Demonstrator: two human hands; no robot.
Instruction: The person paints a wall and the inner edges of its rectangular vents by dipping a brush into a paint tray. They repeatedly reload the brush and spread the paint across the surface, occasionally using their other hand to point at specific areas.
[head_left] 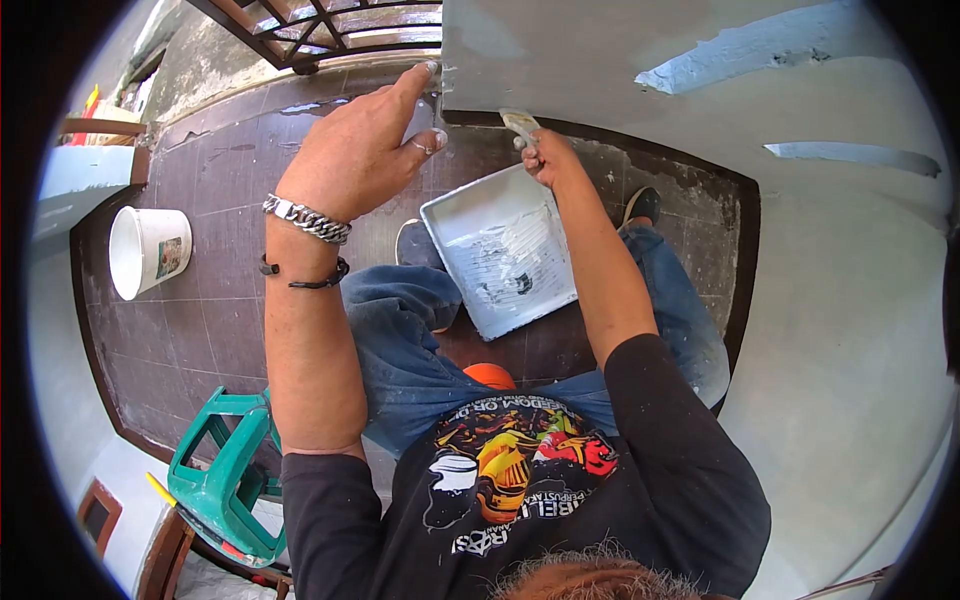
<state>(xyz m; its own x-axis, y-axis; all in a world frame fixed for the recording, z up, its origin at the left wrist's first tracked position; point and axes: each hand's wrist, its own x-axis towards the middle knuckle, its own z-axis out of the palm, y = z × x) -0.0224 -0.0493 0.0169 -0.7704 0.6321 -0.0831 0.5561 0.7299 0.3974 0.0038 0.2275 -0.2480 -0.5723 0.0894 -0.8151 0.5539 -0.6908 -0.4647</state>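
Observation:
My right hand (549, 158) is closed around a paintbrush (519, 124), whose pale bristle end meets the lower edge of the wall, just above a dark skirting strip. Below that hand lies a white paint tray (470, 225), tilted on the floor between my feet, with white paint smeared over its ribbed part and a dark spot on it. My left hand (365, 140) holds nothing. Its index finger and thumb stretch out, apart, toward the wall's corner, with whitish fingertips; the other fingers are mostly hidden.
A white bucket (150, 252) lies toward the left on brown floor tiles (225, 335). Nearer me at left is a green plastic stool (225, 480). Something orange (489, 376) shows between my legs. A brown gate (330, 25) stands beyond; the grey wall (560, 60) has light blue patches.

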